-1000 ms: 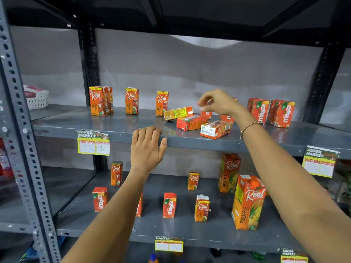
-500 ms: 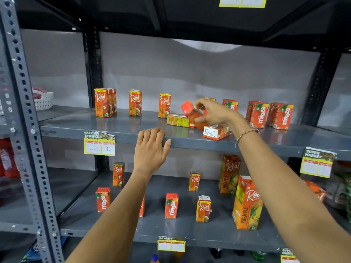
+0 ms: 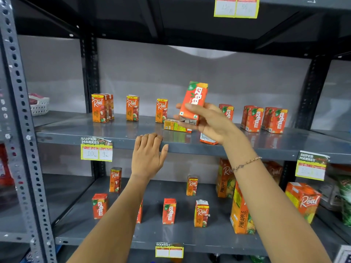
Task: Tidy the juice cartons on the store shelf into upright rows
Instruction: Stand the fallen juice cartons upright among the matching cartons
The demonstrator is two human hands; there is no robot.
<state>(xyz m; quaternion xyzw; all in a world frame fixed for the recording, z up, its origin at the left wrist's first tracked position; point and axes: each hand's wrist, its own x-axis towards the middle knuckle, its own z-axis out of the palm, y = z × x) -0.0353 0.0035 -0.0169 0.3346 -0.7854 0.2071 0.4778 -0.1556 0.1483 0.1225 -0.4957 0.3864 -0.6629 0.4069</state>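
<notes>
My right hand holds a small orange Maaza carton lifted above the middle shelf, nearly upright and tilted a little. Under it a yellow-green carton lies on its side, and another fallen carton shows partly below my wrist. Three spaced groups of Real cartons stand upright at the left. Upright Maaza cartons stand at the right. My left hand rests flat on the shelf's front edge, holding nothing.
The lower shelf carries scattered small upright cartons and tall Pineapple cartons at the right. Price labels hang on the shelf edges. A white basket sits in the bay to the left, beyond a perforated steel upright.
My right hand picked a fallen Maaza carton off the middle shelf and raised it, turning it toward upright. The left hand stayed on the shelf edge. The camera moved closer.
</notes>
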